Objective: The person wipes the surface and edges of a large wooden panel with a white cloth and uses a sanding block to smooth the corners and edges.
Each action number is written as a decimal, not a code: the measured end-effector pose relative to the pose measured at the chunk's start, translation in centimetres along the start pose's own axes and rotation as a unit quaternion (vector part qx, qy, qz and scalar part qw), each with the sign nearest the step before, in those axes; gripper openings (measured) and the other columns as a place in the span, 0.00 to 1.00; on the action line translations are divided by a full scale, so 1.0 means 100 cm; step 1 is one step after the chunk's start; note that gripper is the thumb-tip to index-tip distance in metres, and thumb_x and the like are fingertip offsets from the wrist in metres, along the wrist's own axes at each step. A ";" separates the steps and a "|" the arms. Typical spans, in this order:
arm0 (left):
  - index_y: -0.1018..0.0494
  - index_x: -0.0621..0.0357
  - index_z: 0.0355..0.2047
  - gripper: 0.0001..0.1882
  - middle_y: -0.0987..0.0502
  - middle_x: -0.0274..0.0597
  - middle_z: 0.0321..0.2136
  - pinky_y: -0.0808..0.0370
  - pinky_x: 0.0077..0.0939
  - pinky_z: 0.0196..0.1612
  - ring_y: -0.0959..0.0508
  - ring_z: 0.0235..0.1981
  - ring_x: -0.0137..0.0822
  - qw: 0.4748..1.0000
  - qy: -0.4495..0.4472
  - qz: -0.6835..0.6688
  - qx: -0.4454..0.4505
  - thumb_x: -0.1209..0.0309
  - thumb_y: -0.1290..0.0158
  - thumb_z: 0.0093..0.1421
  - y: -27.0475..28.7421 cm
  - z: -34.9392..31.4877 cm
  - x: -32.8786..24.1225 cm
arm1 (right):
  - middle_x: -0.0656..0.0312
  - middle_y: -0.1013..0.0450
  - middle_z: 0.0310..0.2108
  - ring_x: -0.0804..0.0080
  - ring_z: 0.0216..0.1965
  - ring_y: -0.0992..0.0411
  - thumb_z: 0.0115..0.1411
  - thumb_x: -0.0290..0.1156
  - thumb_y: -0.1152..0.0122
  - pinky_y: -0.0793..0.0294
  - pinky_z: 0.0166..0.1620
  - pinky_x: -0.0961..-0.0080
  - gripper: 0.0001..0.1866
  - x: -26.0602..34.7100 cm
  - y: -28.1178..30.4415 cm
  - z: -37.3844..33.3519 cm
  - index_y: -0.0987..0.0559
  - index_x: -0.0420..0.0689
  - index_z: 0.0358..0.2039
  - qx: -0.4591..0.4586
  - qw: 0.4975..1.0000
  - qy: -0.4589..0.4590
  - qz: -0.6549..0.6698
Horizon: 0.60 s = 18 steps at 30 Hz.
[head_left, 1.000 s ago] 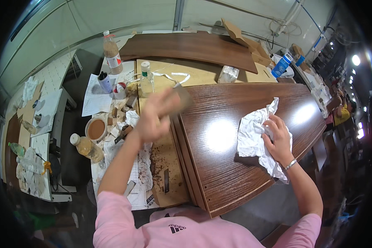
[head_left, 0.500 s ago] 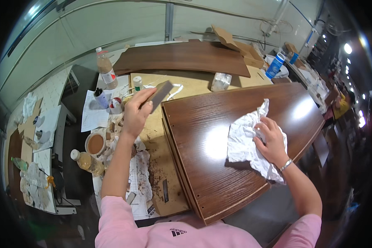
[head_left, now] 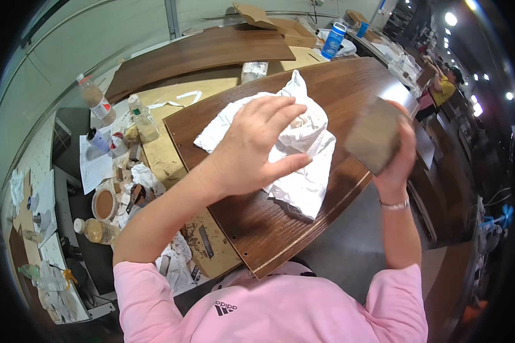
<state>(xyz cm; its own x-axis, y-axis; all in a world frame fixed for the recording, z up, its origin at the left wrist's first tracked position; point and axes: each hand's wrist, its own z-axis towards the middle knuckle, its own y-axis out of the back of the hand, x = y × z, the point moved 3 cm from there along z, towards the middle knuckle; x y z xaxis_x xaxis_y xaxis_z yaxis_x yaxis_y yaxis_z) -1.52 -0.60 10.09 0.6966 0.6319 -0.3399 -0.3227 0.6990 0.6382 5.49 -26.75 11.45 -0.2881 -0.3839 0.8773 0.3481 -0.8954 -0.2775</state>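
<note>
A brown wood-grain panel (head_left: 223,215) lies across the bench in front of me. On it a crumpled white cloth (head_left: 309,188) is spread. My left hand (head_left: 257,146) is over the cloth with fingers apart; whether it presses on the cloth I cannot tell. My right hand (head_left: 403,151) grips a grey-brown rectangular block (head_left: 372,137), like a sanding sponge, held up beyond the panel's right edge. The block is slightly blurred, and most of the right fingers are hidden behind it.
At left stand a bottle of cloudy liquid (head_left: 96,102), a clear bottle (head_left: 145,123), a tub of brown paste (head_left: 104,204) and a capped jar (head_left: 97,231). A curved brown board (head_left: 200,52), a wrapped block (head_left: 254,71) and a blue bottle (head_left: 333,41) are farther back.
The block has passed from my left hand to my right. My left hand has moved right, over the cloth; my right hand has left it. The view has shifted.
</note>
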 end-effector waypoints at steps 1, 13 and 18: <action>0.32 0.60 0.60 0.36 0.33 0.58 0.60 0.38 0.49 0.64 0.34 0.62 0.58 0.999 0.004 0.032 0.012 0.53 0.38 0.56 -0.006 0.002 0.006 | 0.51 0.27 0.49 0.63 0.49 0.25 0.66 0.43 0.50 0.23 0.52 0.65 0.25 -0.005 0.006 -0.014 0.32 0.43 0.59 -0.001 1.000 -0.005 0.000; 0.32 0.51 0.63 0.38 0.40 0.54 0.68 0.49 0.65 0.68 0.44 0.70 0.56 0.957 0.113 0.061 0.261 0.44 0.43 0.57 -0.043 -0.010 0.066 | 0.51 0.29 0.48 0.62 0.46 0.27 0.64 0.48 0.50 0.26 0.51 0.68 0.30 -0.057 -0.006 -0.086 0.36 0.37 0.58 -0.122 0.984 0.105 -0.078; 0.31 0.54 0.60 0.37 0.38 0.55 0.67 0.46 0.65 0.66 0.42 0.69 0.57 0.958 0.069 0.042 0.276 0.50 0.41 0.52 -0.007 -0.057 0.014 | 0.53 0.28 0.48 0.54 0.47 0.24 0.70 0.47 0.58 0.21 0.49 0.57 0.27 -0.026 -0.001 -0.060 0.36 0.44 0.62 -0.062 0.995 0.017 0.082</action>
<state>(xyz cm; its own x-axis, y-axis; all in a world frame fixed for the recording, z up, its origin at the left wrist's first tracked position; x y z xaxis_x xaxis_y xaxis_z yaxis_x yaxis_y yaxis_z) -4.01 1.74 5.22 0.5796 0.7432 -0.3343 0.0405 0.3834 0.9227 0.88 -27.06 6.87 -0.2664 -0.5331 0.8030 0.2802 -0.8400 -0.4647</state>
